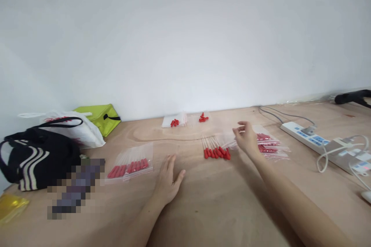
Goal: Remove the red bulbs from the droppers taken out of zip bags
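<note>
My left hand (168, 183) rests open on the table, thumb apart from the fingers, holding nothing. Just right of the middle lies a loose fan of thin pale sticks with red handles (216, 152), the handles toward me. Above their right side, my right hand (245, 138) has its fingers bent together; whatever they hold is too small to make out. A thin line runs from near its fingertips toward the rightmost red handle. Filled clear bags (268, 148) of red-handled pieces are stacked beside that hand. Two more filled clear bags (137, 165) lie left of my left hand.
Small red caps (174, 122) and more red caps (203, 117) sit on clear bags by the wall. A white power strip (321, 144) with cables lies at right. At left are a black bag (43, 158), a white plastic bag (87, 133) and a lime-green bag (107, 117).
</note>
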